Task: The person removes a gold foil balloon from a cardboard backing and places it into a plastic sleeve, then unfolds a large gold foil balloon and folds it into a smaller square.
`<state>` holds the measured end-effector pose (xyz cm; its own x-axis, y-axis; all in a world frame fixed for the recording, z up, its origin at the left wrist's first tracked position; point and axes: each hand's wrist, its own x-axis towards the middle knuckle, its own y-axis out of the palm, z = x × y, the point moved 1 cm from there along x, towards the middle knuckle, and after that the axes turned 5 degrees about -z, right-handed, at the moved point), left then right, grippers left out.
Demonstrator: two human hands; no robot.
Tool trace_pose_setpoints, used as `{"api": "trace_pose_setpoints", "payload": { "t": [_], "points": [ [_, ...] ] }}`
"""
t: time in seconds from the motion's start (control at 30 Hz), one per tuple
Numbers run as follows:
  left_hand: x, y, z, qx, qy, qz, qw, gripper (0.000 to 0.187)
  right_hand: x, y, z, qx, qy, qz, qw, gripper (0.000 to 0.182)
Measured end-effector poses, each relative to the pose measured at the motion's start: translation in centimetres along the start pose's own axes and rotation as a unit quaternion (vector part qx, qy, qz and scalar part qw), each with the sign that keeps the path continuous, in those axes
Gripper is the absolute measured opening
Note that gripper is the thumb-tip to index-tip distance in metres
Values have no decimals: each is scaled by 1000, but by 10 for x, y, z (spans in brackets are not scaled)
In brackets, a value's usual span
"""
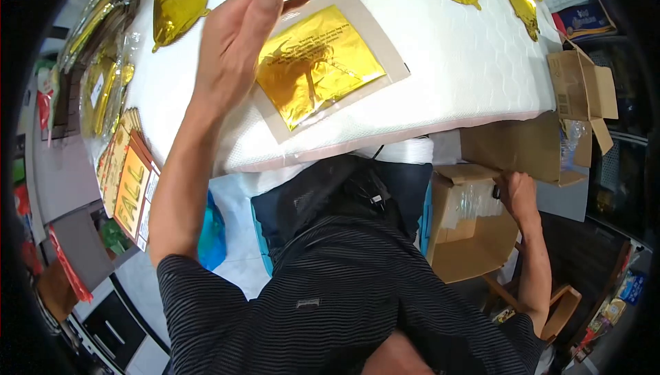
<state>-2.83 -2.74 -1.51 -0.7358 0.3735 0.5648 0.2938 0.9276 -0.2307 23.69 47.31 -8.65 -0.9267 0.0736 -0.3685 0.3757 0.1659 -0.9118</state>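
Observation:
My left hand [237,45] is raised above the white quilted mattress, fingers stretched out and held together, with nothing visible in it. Just to its right, a flat gold foil balloon [323,62] lies in a clear plastic bag with printed warning text, on a grey-beige sheet [392,65]. My right hand [519,196] is low at the right, fingers curled at the edge of an open cardboard box [474,237]. A small dark thing shows at its fingertips, too small to name. Clear plastic bags [471,203] are inside that box.
Gold foil balloons [180,0] lie at the mattress's far side. Bagged gold foil packs [106,93] and printed "FALL" cards [130,182] are at the left edge. Another cardboard box [581,86] stands at the right. A blue bag [212,234] hangs below the mattress edge.

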Motion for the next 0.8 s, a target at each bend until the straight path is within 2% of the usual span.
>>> {"api": "trace_pose_setpoints", "payload": {
  "t": [0.03, 0.07, 0.13, 0.17, 0.2, 0.23, 0.27, 0.33, 0.37, 0.47, 0.53, 0.57, 0.6, 0.67, 0.73, 0.77, 0.8],
  "points": [
    [-3, -5, -16, 52, 14, -10, 998, 48, 5, -17, 13, 11, 35, 33, 999, 40],
    [-15, -4, -37, 127, -45, 9, 991, 46, 9, -35, 27, 21, 71, 66, 995, 41],
    [-46, 12, -49, 274, 67, 57, 958, 55, 17, -61, 47, 40, 51, -70, 995, 26],
    [-61, 21, -58, 333, 59, 111, 935, 60, 23, -68, 55, 44, 46, -75, 995, 26],
    [-75, 31, -66, 390, 50, 162, 905, 66, 29, -77, 63, 7, -39, -217, 975, 21],
    [-90, 37, -65, 370, 2, 190, 909, 65, 31, -87, 68, -9, -84, -287, 954, 19],
    [-101, 38, -60, 374, 1, 187, 909, 65, 34, -98, 74, -31, -126, -356, 926, 17],
    [-120, 39, -50, 428, 29, 195, 882, 59, 34, -116, 80, 49, -42, -142, 988, 30],
    [-126, 38, -46, 415, 31, 173, 893, 54, 35, -122, 86, 46, -44, -142, 988, 30],
    [-136, 34, -41, 363, 59, 131, 920, 43, 44, -140, 121, 148, -132, -226, 954, 52],
    [-139, 34, -44, 339, 58, 107, 933, 39, 51, -155, 158, 215, -246, -328, 886, 59],
    [-141, 34, -45, 314, 54, 83, 944, 35, 57, -157, 172, 217, -248, -328, 885, 59],
    [-141, 35, -46, 317, 51, 83, 943, 35, 62, -157, 186, 217, -293, -353, 862, 59],
    [-141, 36, -45, 268, 40, 6, 962, 33, 75, -150, 197, 218, -341, -376, 834, 59],
    [-138, 35, -46, 256, 34, -19, 966, 31, 90, -140, 202, 221, -381, -379, 814, 56],
    [-137, 35, -47, 240, 29, -41, 969, 29, 97, -139, 203, 251, -376, -377, 808, 40],
    [-137, 36, -48, 239, 26, -42, 970, 29, 102, -140, 204, 251, -377, -374, 810, 40]
  ]
}}
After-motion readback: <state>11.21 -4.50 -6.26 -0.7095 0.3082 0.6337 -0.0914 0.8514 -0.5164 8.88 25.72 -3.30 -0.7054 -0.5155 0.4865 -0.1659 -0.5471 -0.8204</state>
